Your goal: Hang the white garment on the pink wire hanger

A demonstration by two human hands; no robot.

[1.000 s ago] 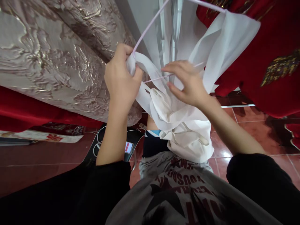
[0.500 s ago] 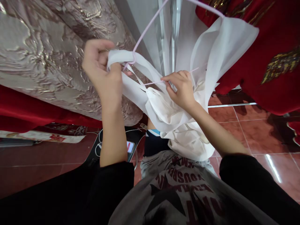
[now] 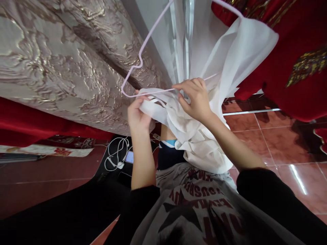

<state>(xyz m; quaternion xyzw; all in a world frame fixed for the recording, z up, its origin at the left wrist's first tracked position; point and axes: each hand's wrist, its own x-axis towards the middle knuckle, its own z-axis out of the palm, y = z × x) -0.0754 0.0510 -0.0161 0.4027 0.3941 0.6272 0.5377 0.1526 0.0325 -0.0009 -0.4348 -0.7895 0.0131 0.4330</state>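
Observation:
A pale pink clothes hanger [image 3: 150, 36] spans the upper middle, its left shoulder bare. White, thin garment [image 3: 240, 58] fabric hangs from its right shoulder and gathers in cream folds [image 3: 204, 146] near my lap. My left hand [image 3: 140, 114] is closed on the garment's left edge, just below the hanger's lower left corner; some fingertips are hidden behind cloth. My right hand [image 3: 195, 98] pinches the hanger's thin bottom bar, its palm over the bunched fabric.
Embossed silvery-beige fabric [image 3: 63, 64] hangs at left, red cloth with gold sequins [image 3: 288, 68] at right. Behind stands a metal upright [image 3: 187, 41]. White earphones [image 3: 117, 156] and a phone [image 3: 129, 157] lie on a black surface at lower left, above red floor tiles [image 3: 276, 139].
The garment's left side has come off the hanger's left shoulder. My left hand has moved down and right with that cloth. My right hand stays at the bottom bar.

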